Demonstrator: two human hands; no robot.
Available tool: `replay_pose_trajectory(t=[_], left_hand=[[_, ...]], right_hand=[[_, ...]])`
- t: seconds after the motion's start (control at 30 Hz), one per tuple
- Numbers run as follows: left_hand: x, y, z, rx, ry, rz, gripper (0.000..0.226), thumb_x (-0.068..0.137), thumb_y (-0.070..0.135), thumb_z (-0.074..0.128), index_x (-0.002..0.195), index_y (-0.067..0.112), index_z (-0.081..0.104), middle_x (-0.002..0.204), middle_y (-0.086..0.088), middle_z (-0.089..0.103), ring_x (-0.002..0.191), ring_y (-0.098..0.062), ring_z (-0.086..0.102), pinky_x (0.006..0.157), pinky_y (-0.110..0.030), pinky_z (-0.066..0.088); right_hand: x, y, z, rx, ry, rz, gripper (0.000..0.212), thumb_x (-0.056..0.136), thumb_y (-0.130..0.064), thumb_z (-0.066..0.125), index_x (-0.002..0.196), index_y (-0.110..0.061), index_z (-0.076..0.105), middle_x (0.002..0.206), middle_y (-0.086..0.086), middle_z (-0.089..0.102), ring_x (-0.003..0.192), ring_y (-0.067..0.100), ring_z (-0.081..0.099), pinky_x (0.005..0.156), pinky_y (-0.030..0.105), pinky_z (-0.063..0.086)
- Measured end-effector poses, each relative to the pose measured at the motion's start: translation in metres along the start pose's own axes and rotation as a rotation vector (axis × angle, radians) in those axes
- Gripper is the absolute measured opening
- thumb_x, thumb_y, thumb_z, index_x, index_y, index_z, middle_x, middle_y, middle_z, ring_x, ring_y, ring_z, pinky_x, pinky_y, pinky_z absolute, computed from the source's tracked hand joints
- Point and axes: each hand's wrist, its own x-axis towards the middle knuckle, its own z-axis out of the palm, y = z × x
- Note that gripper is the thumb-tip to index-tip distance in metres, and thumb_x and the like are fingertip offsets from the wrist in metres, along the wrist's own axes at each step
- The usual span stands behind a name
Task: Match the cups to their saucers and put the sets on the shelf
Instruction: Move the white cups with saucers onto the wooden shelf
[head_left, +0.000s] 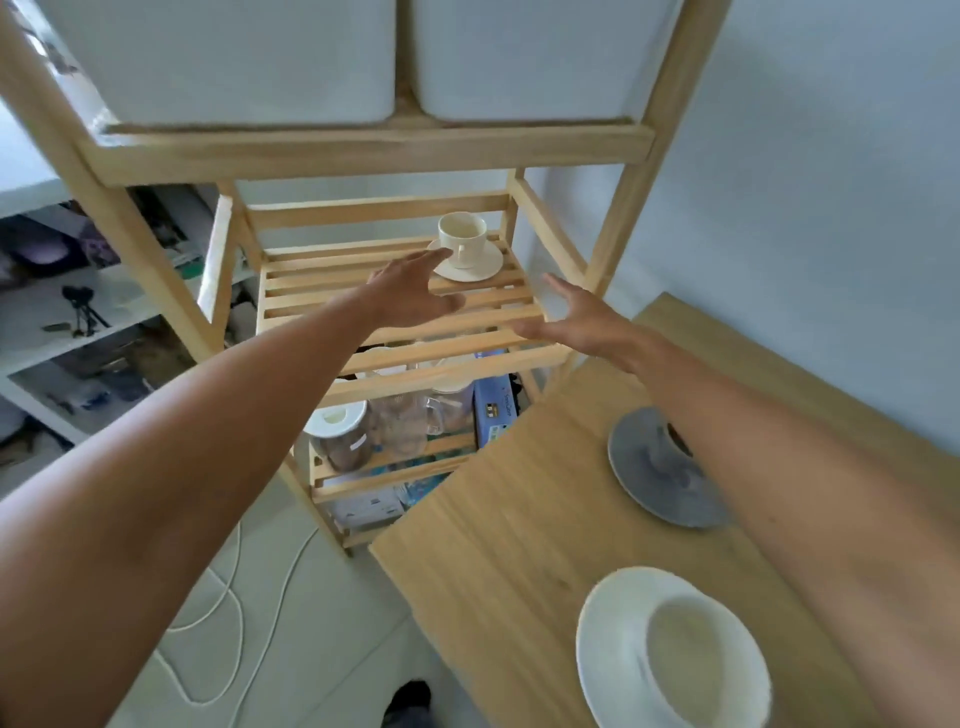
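A cream cup (462, 236) stands on its cream saucer (485, 265) at the back right of the slatted wooden shelf (332, 296). My left hand (410, 291) hovers open just in front of that set, fingertips close to the saucer's left rim. Over the shelf's front right corner my right hand (576, 319) is open and holds nothing. On the wooden table (498, 519) a white cup (696, 670) sits on a white saucer (608, 644) near me. Farther back lies a grey saucer (649, 467) with a grey cup, mostly hidden by my right forearm.
Two white bins (234, 57) fill the shelf level above. Below the slats stand jars (343, 431), glassware and a blue box (496, 410). A white cable (228, 613) trails on the floor. White shelving (62, 332) with clutter stands at left. A wall runs along the table's right.
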Motion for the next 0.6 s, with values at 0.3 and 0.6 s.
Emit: replay_pose_trajectory(t=[0.3,0.6], left_hand=[[-0.11,0.098,-0.022,-0.173,0.024,0.083,0.08,0.087,0.051,0.063,0.152,0.02,0.028,0.156,-0.006,0.036,0.143,-0.027,0.032,0.112,-0.035,0.025],[-0.168,0.165,0.007,-0.201,-0.093,0.094,0.073,0.086,0.044,0.065,0.149,0.02,0.035,0.148,-0.007,0.046,0.136,-0.028,0.042,0.107,-0.036,0.032]], right_hand=[[-0.159,-0.006,-0.051,0.082,0.047,0.038,0.109,0.069,-0.054,0.083,0.156,-0.031,0.021,0.163,-0.003,0.021,0.147,0.02,0.024,0.117,0.04,0.025],[-0.279,0.042,-0.067,0.092,0.099,0.136,0.094,0.078,-0.031,0.083,0.155,-0.028,0.028,0.161,0.004,0.028,0.146,0.018,0.026,0.112,0.031,0.029]])
